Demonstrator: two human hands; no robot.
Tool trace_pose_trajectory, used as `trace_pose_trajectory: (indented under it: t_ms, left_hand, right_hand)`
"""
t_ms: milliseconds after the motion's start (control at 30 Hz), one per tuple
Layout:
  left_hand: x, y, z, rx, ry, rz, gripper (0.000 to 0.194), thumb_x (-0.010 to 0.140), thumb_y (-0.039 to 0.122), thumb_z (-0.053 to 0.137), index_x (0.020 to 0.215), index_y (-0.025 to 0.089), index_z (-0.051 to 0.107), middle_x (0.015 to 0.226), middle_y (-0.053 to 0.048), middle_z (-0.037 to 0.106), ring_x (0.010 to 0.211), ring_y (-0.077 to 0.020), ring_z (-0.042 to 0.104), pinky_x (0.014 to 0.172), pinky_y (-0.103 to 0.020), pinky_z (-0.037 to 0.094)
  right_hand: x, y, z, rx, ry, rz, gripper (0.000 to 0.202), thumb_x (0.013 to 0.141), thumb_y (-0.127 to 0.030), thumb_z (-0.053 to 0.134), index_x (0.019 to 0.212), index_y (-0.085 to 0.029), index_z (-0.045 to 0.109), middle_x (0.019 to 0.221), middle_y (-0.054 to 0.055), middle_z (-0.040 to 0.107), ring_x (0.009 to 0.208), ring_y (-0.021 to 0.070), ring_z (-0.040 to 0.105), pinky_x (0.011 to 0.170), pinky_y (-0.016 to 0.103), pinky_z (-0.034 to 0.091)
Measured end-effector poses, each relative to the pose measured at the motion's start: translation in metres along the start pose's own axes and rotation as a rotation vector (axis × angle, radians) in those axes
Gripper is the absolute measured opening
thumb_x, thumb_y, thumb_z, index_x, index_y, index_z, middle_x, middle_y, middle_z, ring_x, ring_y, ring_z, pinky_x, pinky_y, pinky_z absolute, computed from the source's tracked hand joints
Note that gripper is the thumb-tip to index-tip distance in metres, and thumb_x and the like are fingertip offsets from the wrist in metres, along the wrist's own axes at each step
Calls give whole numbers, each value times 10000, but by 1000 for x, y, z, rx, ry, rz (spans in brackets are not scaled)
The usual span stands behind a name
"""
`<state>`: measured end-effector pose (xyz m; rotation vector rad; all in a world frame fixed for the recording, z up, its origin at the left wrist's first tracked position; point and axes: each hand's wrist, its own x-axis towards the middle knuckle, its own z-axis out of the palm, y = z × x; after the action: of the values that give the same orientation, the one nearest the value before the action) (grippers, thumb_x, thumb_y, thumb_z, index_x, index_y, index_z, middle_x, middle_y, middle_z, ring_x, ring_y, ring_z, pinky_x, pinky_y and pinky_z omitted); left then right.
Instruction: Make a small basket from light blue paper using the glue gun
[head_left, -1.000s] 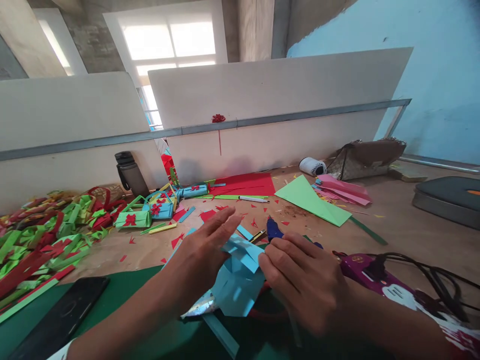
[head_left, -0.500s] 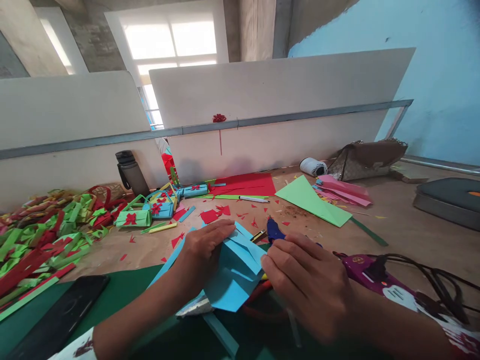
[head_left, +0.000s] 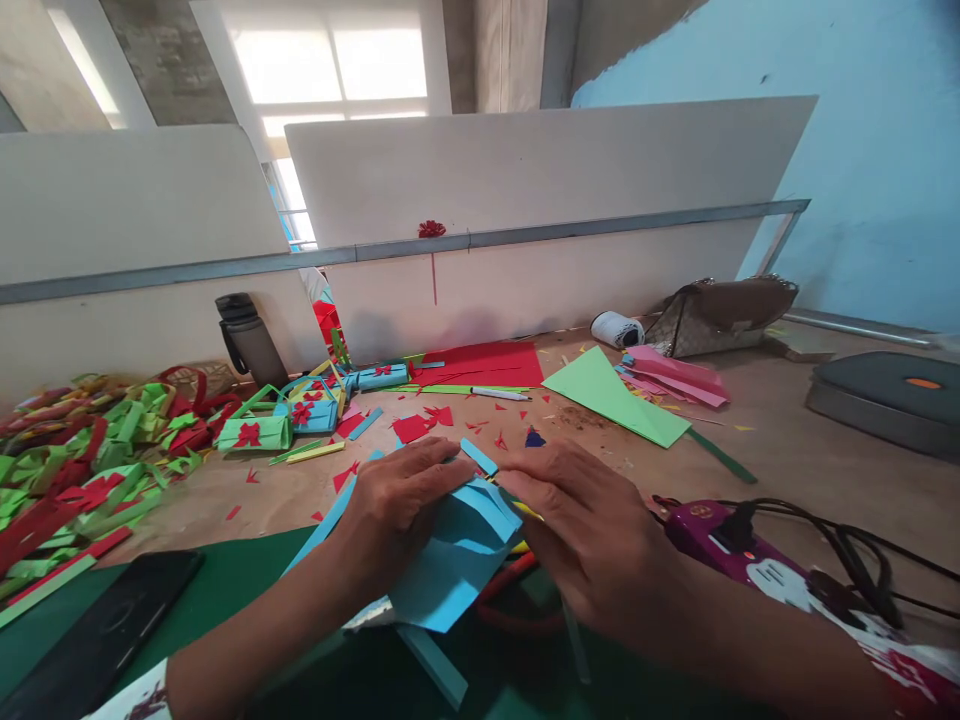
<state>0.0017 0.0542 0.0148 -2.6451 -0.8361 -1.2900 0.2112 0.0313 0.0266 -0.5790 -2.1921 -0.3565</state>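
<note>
A folded light-blue paper piece [head_left: 450, 575] is tilted up between my hands. My left hand [head_left: 401, 495] is closed over its upper left side. The fingers of my right hand [head_left: 585, 520] are closed on the upper right edge, close to my left fingertips. A short blue flap [head_left: 478, 457] stands up between the fingers. Just beyond my right hand a dark blue tip [head_left: 535, 438] shows, its remainder hidden. Under the paper, a red-orange curved handle [head_left: 510, 580] and a blue strip [head_left: 435, 665] lie on the dark green sheet [head_left: 247, 560].
Small paper purses [head_left: 255, 433] and a pile of green and red strips [head_left: 90, 480] lie left, near a dark bottle [head_left: 251, 340] and phone [head_left: 105, 635]. Light green paper [head_left: 615, 395] lies beyond my hands. At right are a purple power strip [head_left: 780, 570] with cables and a handbag [head_left: 724, 315].
My right hand has moved left and up along the paper, its fingers now at the upper edge beside my left hand. The dark blue tip is more covered. The view has shifted slightly.
</note>
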Motion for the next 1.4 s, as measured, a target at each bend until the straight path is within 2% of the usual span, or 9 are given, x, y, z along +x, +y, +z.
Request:
trace_pose_trajectory:
  t_ms: [167,267,400,533,733,900,1400]
  left_hand:
    - [-1,3,3,-13,40,-6,206,888,110,457,980,161,635,1040,-97,679,977,-170,646,849,-270,532]
    - [0,7,4,-42,43,-20,177,875,129,497,987,163,630,1025,-89,690,941,-167,663,823,-257,548]
    - [2,11,4,-88,26,-19,174,874,157,509,986,175,642,986,-77,702,888,-164,680,766,-240,568]
    - [2,13,5,-117,34,-28,171,881,162,504,945,161,662,975,-84,706,889,-160,680,784,-236,562]
    - [0,15,9,-170,58,17,188,889,155,495,985,159,657,981,-88,707,916,-155,672,822,-238,548]
    - [-1,15,9,-171,74,49,180,893,161,493,981,171,649,928,-74,710,865,-151,679,756,-226,564]
    - [-2,17,9,-127,83,50,149,889,167,492,921,169,638,905,-86,708,853,-160,681,730,-242,561]
  right_hand:
    - [-4,2,1,-73,45,-101,236,772,-6,459,934,-74,616,915,146,675,858,230,617,792,433,482]
    - [-6,2,0,-146,23,-147,245,772,-10,436,917,-69,626,910,148,688,856,226,632,822,440,470]
    - [-5,1,-3,-169,33,-150,256,764,1,424,901,-76,627,894,143,695,827,207,642,822,428,471]
    - [-5,1,-3,-164,26,-146,255,747,4,442,904,-65,630,900,152,695,812,212,647,817,437,470]
    - [-6,0,-4,-147,23,-149,249,748,12,447,907,-62,624,903,154,696,801,207,648,810,437,470]
    - [-6,-1,-6,-153,8,-143,228,766,-11,465,924,-70,619,914,145,697,799,202,650,826,438,464]
    - [-9,1,-4,-90,45,-159,218,752,-39,545,958,-57,615,934,154,692,838,220,636,821,437,449]
